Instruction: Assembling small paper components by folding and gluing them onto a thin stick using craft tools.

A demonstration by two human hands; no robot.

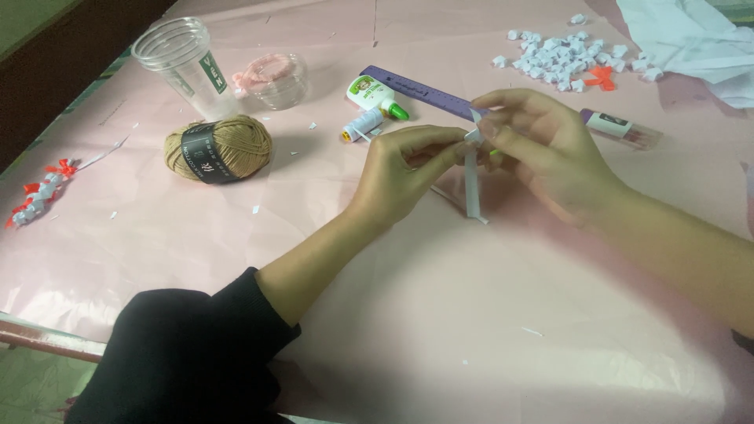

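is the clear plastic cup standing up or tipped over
Upright. The clear plastic cup stands on its base on the pink table cover, with its round open rim facing up, beside the ball of tan yarn.

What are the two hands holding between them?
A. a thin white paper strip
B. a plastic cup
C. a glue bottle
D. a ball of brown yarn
A: the left hand and right hand pinch a thin white paper strip that hangs down over the pink table.

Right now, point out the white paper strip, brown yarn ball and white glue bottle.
white paper strip (472, 188), head view, hanging middle section
brown yarn ball (243, 141), head view, bare yarn right of band
white glue bottle (371, 93), head view, body
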